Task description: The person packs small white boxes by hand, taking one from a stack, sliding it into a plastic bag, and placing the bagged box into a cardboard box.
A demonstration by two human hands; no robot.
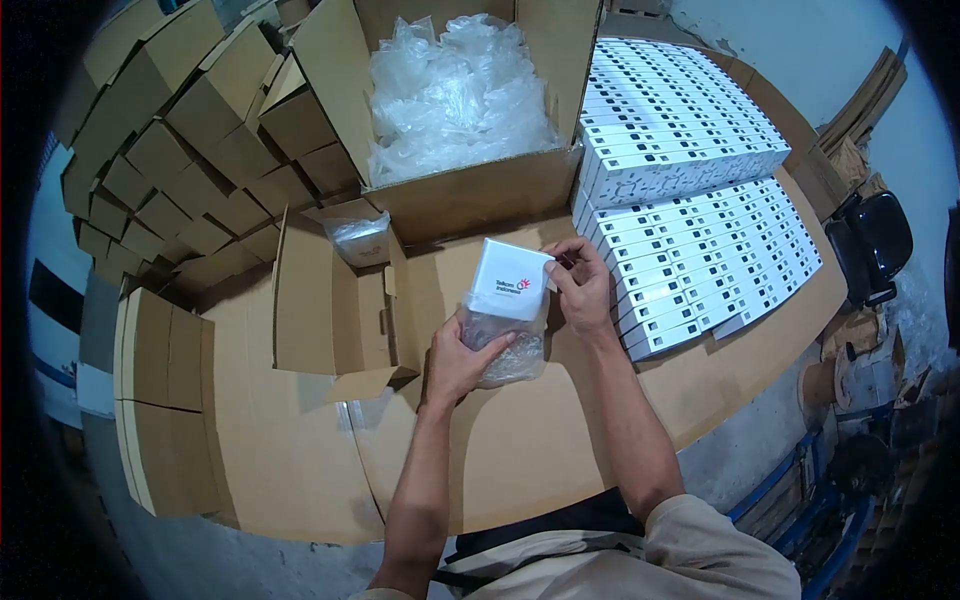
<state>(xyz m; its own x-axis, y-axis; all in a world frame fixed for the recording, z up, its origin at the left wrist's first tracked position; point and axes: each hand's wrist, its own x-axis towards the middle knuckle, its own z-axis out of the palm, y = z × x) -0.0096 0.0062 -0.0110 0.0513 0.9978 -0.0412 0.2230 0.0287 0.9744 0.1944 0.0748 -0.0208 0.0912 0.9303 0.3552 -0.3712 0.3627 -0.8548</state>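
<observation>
A small white box [508, 282] with red and dark print sits partly inside a clear bubble-wrap bag [512, 352], its upper part sticking out. My left hand [461, 362] is closed around the bag and the lower part of the box, thumb across the front. At the box's upper right corner, my right hand [582, 284] pinches the edge between thumb and fingers. Left of my hands stands an open cardboard carton [335, 315], with another bubble-wrapped box [360, 240] at its far end.
Behind my hands, a large carton [480, 200] holds many clear plastic bags [460, 95]. Rows of white boxes [700, 255] are stacked on the right. Brown cartons [180, 150] pile up at the back left, and closed cartons [165, 400] stand at the left edge.
</observation>
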